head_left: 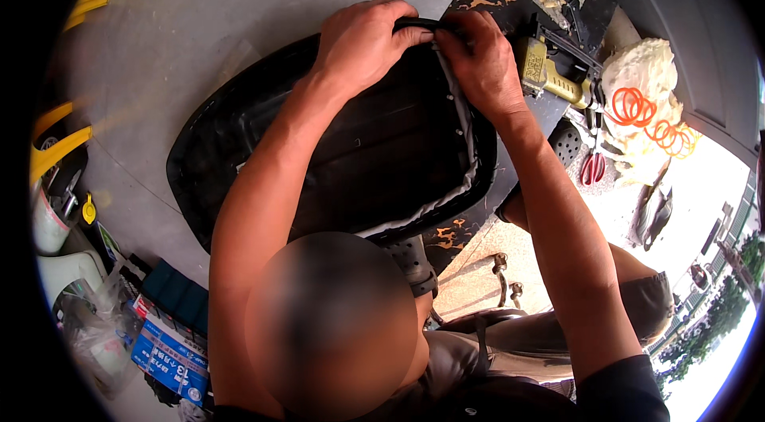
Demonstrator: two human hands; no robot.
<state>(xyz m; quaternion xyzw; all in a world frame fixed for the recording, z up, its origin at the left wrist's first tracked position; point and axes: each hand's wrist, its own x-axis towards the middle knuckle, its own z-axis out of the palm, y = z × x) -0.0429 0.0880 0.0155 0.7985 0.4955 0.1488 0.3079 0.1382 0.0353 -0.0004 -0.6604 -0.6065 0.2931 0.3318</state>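
A black motorcycle seat [351,151] lies with its hollow underside facing up in front of me. A pale, crinkled strip [462,131] runs along the inside of its right and near edges. At the far right rim, my left hand [365,46] is closed with thumb and fingers pinching the black seat cover [418,23]. Close beside it, my right hand [483,59] grips the same edge, its thumb near the pale strip. The fingertips of both hands are partly hidden. To the right of my right hand lies a yellow-green staple gun [558,81].
An orange coiled air hose [633,107] lies by pale yellow foam [641,71] at the right. Red-handled scissors [592,168] are nearer me. On the left are yellow handles [60,153], a teal case [173,301] and a blue box [171,358].
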